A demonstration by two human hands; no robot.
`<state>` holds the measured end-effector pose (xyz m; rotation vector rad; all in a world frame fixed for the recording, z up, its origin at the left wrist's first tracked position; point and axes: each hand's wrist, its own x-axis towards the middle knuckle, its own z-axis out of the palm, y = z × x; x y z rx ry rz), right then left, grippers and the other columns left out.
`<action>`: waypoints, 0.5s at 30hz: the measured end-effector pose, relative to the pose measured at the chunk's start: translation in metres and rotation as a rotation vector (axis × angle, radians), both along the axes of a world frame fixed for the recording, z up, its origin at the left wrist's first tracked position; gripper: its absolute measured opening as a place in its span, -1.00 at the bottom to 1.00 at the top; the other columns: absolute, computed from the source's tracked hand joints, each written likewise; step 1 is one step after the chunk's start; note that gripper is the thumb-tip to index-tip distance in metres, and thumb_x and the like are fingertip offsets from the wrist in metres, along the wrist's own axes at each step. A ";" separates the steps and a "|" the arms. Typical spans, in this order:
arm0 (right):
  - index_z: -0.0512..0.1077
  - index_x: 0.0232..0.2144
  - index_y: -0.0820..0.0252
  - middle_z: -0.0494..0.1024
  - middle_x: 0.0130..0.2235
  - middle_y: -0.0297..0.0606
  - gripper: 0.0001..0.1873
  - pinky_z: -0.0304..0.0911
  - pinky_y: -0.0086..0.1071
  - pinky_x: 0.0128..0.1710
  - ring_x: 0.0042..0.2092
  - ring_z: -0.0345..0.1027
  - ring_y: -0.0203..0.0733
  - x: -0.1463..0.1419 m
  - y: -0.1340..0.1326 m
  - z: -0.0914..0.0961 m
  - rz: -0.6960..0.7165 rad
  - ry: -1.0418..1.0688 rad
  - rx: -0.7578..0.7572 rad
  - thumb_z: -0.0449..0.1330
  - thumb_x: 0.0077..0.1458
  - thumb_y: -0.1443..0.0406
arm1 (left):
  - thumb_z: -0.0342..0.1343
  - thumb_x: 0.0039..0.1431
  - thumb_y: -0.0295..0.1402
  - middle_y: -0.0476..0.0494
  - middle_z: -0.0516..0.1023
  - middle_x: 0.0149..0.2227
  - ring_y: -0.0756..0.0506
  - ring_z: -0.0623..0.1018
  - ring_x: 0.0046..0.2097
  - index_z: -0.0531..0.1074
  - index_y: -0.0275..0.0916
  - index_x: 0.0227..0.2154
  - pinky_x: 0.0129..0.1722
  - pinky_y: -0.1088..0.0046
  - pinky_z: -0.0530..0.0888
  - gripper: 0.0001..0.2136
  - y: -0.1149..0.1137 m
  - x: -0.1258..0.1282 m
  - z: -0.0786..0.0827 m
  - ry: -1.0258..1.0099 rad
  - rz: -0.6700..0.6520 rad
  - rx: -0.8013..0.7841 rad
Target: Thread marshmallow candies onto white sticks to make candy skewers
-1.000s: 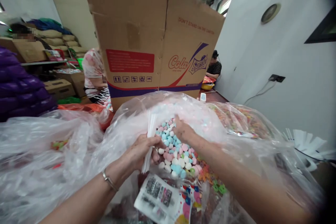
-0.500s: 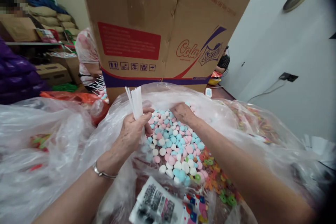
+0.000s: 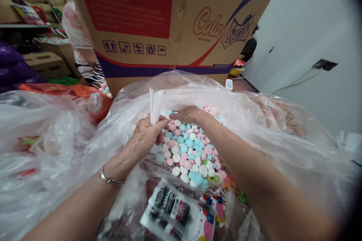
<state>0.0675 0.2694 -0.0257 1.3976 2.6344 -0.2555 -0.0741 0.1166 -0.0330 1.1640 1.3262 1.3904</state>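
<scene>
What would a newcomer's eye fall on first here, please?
Probably the carton printed "Cola", standing at the back. Before it, a heap of pink, blue and white candies lies amid clear plastic. At the heap's left, the left hand holds white sticks; the right hand is toward its far side.

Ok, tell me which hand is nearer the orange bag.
Left. The left hand, gripping white strips, is to the right of the orange bag; the right hand is farther right, at the pastel candies.
</scene>
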 end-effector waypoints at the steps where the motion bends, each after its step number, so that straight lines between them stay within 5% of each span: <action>1: 0.50 0.02 0.04 0.58 0.02 -0.18 -0.40 0.25 -0.24 0.02 0.05 0.42 0.05 0.003 -0.004 0.000 0.051 -0.003 0.014 0.01 0.18 -0.16 | 0.20 0.05 -0.27 0.07 0.39 -0.75 0.05 0.32 -0.72 0.45 -0.25 -0.57 -0.72 0.59 0.24 -0.81 0.000 0.000 -0.001 -0.005 0.004 0.000; 8: 0.43 0.07 0.09 0.48 0.12 -0.13 -0.56 0.04 -0.14 0.18 0.20 0.23 0.06 0.019 -0.040 -0.010 0.219 0.060 0.147 0.04 0.29 0.03 | 0.29 0.00 -0.27 0.18 0.26 -0.78 0.11 0.18 -0.74 0.40 -0.22 -0.53 -0.74 0.62 0.07 -0.81 -0.007 0.007 0.004 -0.092 -0.079 0.007; 15: 0.35 0.14 0.06 0.36 0.24 -0.16 -0.61 0.04 -0.12 0.22 0.24 0.21 -0.05 0.029 -0.073 0.003 0.111 0.224 0.260 0.09 0.28 0.23 | 0.29 0.00 -0.05 0.18 0.22 -0.73 0.11 0.15 -0.74 0.36 -0.23 -0.51 -0.77 0.62 0.11 -0.64 -0.033 0.024 0.015 -0.309 -0.309 -0.092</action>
